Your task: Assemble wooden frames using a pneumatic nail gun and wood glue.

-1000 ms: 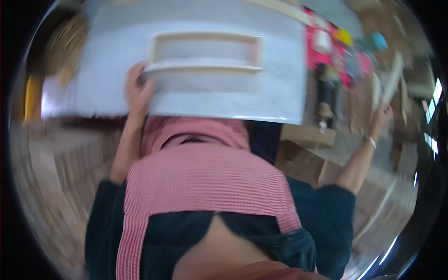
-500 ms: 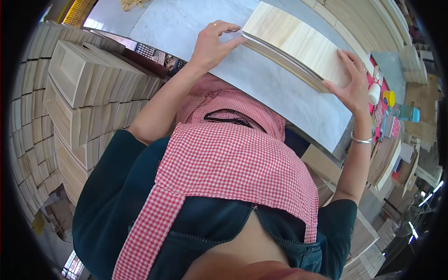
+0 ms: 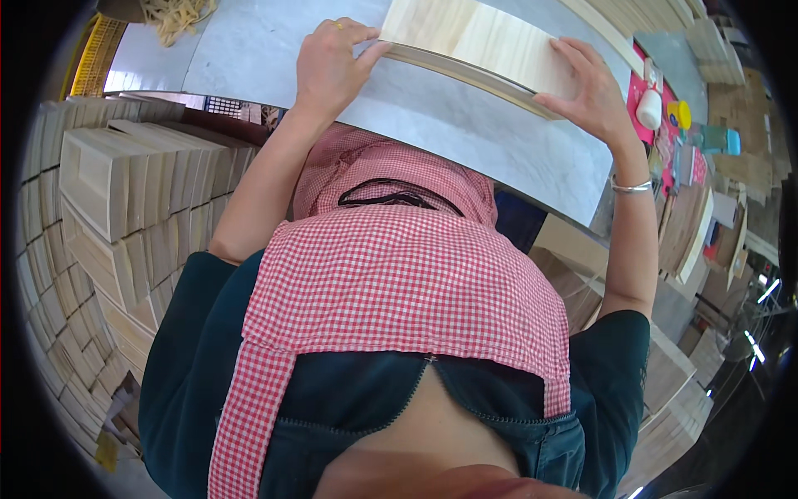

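A long, pale wooden box (image 3: 474, 40) lies on the grey-white marbled table, its flat top board covering a thinner-looking lower part. A narrow dark line runs between the two along the near side. My left hand (image 3: 334, 68) pinches the box's left end, with thumb and fingers at its corner. At the right end, my right hand (image 3: 592, 93) grips the box, its thumb at the near edge and its fingers over the top board. The underside and far side of the box are hidden.
Stacks of wooden trays (image 3: 125, 179) rise on the left. A yellow basket (image 3: 90, 66) and a heap of pale strips (image 3: 179, 18) are at the far left. Right of the table are a white bottle (image 3: 649, 109), a yellow-lidded jar (image 3: 679, 115) and wooden boards (image 3: 697, 237).
The whole view has shifted and turned slightly, so table, box and hands sit higher in the picture. The pale gap under the top board looks narrower. Both hands stay at the box's ends.
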`<state>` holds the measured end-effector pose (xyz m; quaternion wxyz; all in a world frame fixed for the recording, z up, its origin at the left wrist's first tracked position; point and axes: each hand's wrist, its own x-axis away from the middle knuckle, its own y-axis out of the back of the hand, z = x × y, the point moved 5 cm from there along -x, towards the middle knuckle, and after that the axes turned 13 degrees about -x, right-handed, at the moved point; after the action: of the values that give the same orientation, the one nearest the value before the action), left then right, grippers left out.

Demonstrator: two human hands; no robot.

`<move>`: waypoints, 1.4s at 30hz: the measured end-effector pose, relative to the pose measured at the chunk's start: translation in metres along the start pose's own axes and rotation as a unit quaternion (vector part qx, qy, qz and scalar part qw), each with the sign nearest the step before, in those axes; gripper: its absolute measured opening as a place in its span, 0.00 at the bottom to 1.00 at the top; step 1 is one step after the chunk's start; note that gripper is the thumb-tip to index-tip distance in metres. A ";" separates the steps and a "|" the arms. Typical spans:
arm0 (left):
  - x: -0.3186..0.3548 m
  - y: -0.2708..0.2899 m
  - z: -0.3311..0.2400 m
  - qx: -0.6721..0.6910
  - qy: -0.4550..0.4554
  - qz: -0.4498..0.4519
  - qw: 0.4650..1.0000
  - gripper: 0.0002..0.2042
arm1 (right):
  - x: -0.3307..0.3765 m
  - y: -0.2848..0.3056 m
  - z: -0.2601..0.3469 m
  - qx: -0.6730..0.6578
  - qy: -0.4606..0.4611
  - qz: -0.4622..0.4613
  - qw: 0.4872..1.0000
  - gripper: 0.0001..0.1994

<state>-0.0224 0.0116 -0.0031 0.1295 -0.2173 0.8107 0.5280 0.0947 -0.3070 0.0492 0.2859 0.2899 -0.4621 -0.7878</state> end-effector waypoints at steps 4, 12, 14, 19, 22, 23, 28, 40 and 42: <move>0.000 0.001 -0.001 -0.024 -0.019 -0.006 1.000 0.11 | 0.002 -0.007 -0.007 0.025 -0.001 0.002 1.000 0.37; -0.001 0.003 -0.007 -0.051 -0.045 -0.009 0.998 0.10 | 0.005 -0.015 -0.011 0.061 0.003 0.013 0.998 0.38; 0.000 0.004 -0.010 -0.068 -0.056 -0.024 0.996 0.09 | 0.003 -0.018 -0.008 0.066 0.002 0.011 0.998 0.37; 0.000 0.005 -0.013 -0.075 -0.073 -0.044 0.994 0.08 | 0.006 -0.024 -0.021 0.091 0.013 0.005 0.996 0.35; 0.000 0.006 -0.014 -0.062 -0.083 -0.052 0.993 0.08 | 0.018 -0.024 -0.029 0.115 0.024 -0.003 0.993 0.33; 0.001 0.006 -0.013 -0.064 -0.079 -0.046 0.994 0.08 | 0.027 -0.020 -0.030 0.088 -0.001 -0.021 0.996 0.30; -0.002 0.005 -0.009 -0.061 -0.078 -0.022 0.995 0.08 | 0.072 -0.005 -0.031 -0.049 -0.119 -0.126 0.984 0.19; -0.013 0.006 -0.007 -0.021 -0.042 0.065 0.997 0.09 | 0.099 -0.019 -0.009 -0.123 -0.174 -0.214 0.953 0.04; -0.014 0.006 -0.007 -0.015 -0.041 0.073 0.996 0.09 | 0.097 -0.020 -0.010 -0.115 -0.173 -0.217 0.954 0.04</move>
<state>-0.0135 0.0102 0.0107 0.1203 -0.1380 0.8102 0.5568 0.0332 -0.3744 0.0085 0.0550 0.2078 -0.3366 -0.9168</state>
